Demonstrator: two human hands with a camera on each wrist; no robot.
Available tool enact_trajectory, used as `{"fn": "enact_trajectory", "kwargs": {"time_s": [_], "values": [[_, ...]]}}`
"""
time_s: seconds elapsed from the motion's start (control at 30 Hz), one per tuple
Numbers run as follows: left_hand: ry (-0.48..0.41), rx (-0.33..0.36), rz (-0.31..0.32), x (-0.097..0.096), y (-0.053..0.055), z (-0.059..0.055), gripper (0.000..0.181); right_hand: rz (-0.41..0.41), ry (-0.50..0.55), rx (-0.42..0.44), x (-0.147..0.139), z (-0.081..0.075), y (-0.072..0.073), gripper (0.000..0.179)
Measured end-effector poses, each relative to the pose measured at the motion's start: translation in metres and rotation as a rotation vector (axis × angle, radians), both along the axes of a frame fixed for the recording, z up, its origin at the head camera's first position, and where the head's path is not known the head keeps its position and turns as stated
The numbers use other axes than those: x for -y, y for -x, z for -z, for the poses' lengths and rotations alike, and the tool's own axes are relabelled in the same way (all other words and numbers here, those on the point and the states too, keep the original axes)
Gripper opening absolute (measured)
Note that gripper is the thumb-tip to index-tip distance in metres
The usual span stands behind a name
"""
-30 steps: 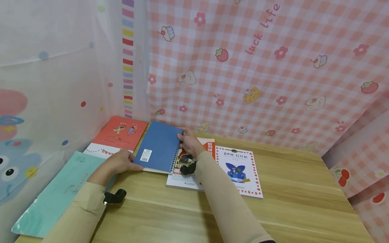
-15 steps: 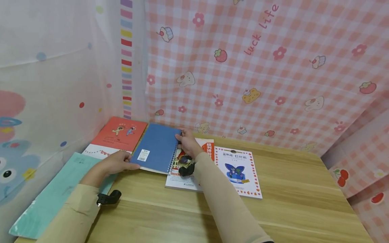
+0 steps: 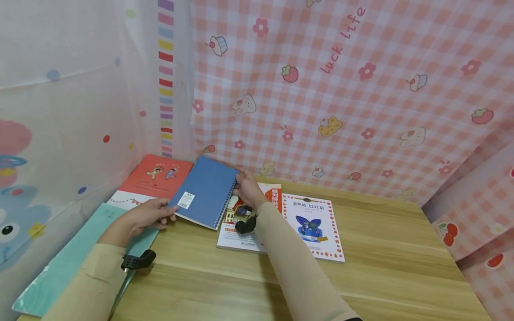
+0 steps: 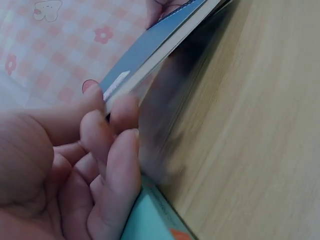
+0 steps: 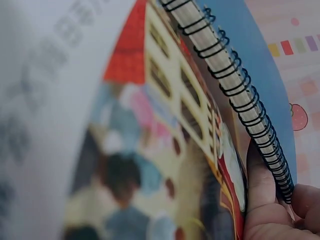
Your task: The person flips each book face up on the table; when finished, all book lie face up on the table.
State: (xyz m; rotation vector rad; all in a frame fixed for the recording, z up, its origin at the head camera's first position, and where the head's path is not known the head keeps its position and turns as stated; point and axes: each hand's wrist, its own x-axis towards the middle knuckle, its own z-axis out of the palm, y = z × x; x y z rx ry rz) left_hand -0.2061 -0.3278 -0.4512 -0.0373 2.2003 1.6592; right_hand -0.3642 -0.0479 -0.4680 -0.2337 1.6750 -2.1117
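A blue spiral notebook [image 3: 206,189] with a white barcode label is held between both hands at the back left of the table. My left hand [image 3: 146,218] pinches its near left corner, thumb above and index finger below. In the left wrist view the notebook [image 4: 150,52] is tilted, its page edge raised over the wood. At the far end of the spiral binding, my right hand [image 3: 250,189] pinches the notebook. The right wrist view shows the black spiral binding [image 5: 240,95] with the right thumb and a finger on either side of it.
A red-and-white book [image 3: 160,178] lies left of the notebook, and a teal book [image 3: 76,258] nearer the front. Right of it are a picture-cover book [image 3: 241,238], partly under the right arm, and a white butterfly-cover book [image 3: 311,227]. Curtains [image 3: 341,89] rise behind the wooden table [image 3: 385,249].
The notebook has turned slightly clockwise, its near left corner rising a little. My left hand has shifted with that corner and its fingers have regripped it; the right hand stays at the binding.
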Motion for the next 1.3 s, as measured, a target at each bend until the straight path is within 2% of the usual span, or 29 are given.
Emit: {"fn": "enact_trajectory", "kwargs": {"time_s": [0.27, 0.4, 0.53, 0.67, 0.83, 1.1, 1.3], "values": [[-0.054, -0.033, -0.010, 0.001, -0.004, -0.007, 0.027, 0.025, 0.039, -0.025, 0.001, 0.002, -0.003, 0.046], [-0.069, -0.072, -0.021, -0.001, -0.006, -0.012, 0.046, 0.037, 0.052, -0.045, 0.000, 0.003, -0.004, 0.046], [-0.047, -0.108, -0.051, -0.002, -0.007, -0.019, 0.064, 0.034, 0.089, -0.057, 0.000, 0.003, -0.004, 0.047], [-0.036, -0.151, -0.081, -0.003, -0.008, -0.026, 0.057, 0.033, 0.104, -0.062, 0.001, 0.004, -0.004, 0.047], [-0.045, -0.166, -0.100, -0.003, -0.010, -0.033, 0.055, 0.051, 0.104, -0.055, 0.002, 0.006, -0.005, 0.046], [-0.058, -0.194, -0.095, -0.004, -0.011, -0.039, 0.055, 0.037, 0.092, -0.081, -0.001, 0.006, -0.008, 0.045], [-0.022, -0.246, -0.100, -0.008, -0.012, -0.048, 0.055, 0.049, 0.074, -0.087, 0.001, 0.008, -0.006, 0.046]]}}
